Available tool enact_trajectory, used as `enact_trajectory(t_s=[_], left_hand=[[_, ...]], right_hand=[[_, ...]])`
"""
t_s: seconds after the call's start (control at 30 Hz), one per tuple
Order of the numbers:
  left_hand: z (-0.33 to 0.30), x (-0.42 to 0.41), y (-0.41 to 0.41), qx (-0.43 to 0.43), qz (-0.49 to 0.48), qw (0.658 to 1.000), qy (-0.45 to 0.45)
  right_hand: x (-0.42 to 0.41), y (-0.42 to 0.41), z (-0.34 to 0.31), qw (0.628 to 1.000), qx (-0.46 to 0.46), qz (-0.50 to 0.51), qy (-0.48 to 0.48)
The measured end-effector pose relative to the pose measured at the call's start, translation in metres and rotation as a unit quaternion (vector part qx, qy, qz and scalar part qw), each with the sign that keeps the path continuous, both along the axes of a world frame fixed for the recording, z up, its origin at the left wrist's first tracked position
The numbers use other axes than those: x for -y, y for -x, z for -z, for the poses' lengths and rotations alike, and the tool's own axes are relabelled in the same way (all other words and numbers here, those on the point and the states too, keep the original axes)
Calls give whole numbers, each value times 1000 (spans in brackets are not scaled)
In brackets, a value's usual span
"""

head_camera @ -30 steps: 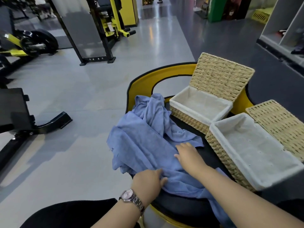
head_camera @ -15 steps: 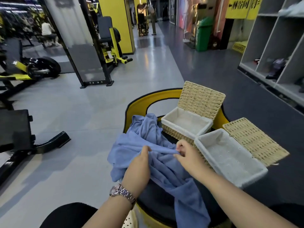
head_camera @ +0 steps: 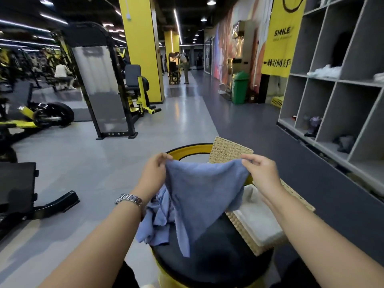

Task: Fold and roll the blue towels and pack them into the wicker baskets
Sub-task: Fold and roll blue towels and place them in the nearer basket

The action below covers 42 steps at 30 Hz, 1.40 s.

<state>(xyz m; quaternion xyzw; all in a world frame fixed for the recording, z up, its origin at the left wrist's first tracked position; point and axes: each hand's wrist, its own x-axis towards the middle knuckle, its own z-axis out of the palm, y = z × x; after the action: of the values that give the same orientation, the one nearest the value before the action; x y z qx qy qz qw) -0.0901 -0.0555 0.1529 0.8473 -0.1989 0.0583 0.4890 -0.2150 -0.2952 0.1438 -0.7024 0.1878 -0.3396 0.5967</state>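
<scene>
A blue towel hangs in the air in front of me, stretched by its top edge. My left hand pinches its left corner and my right hand pinches its right corner. Its lower tip dangles over the black round seat. More crumpled blue towels lie heaped on the seat's left side. The near wicker basket with a white lining sits on the right of the seat, lid open. The far basket is mostly hidden behind the towel; only its raised lid shows.
The seat has a yellow rim and stands on a grey gym floor. A black bench base is at the left, a weight machine farther back. Grey cubby shelves line the right wall. People stand far down the aisle.
Both hands took the towel's top edge, lifted it off the heap and spread apart, so it now hangs open. The camera tilted up toward the gym hall.
</scene>
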Motion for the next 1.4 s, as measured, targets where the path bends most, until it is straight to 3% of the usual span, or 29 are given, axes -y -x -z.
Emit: enact_trajectory(t_s=[0.07, 0.2, 0.3, 0.5, 0.83, 1.1, 1.23, 1.4], left_hand=[[-13, 3, 6, 16, 38, 999, -31], [-44, 7, 13, 68, 91, 991, -72], [-68, -1, 12, 90, 81, 991, -60], [-82, -23, -7, 50, 22, 998, 14], [-94, -28, -3, 29, 77, 997, -2], [-97, -33, -7, 144, 4, 984, -106], [-95, -34, -5, 155, -11, 981, -117], [-92, -35, -7, 147, -20, 982, -116]], right_hand=[[3, 5, -13, 1000, 17, -20, -6], [7, 5, -42, 991, -11, -50, 123], [14, 9, -61, 983, 0, -5, 183], [51, 24, -76, 999, 34, -9, 23], [46, 24, -85, 999, 35, -11, 31], [38, 28, -85, 989, -25, -41, 139], [28, 26, -89, 955, -66, 38, 288], [24, 23, -88, 934, -64, 57, 348]])
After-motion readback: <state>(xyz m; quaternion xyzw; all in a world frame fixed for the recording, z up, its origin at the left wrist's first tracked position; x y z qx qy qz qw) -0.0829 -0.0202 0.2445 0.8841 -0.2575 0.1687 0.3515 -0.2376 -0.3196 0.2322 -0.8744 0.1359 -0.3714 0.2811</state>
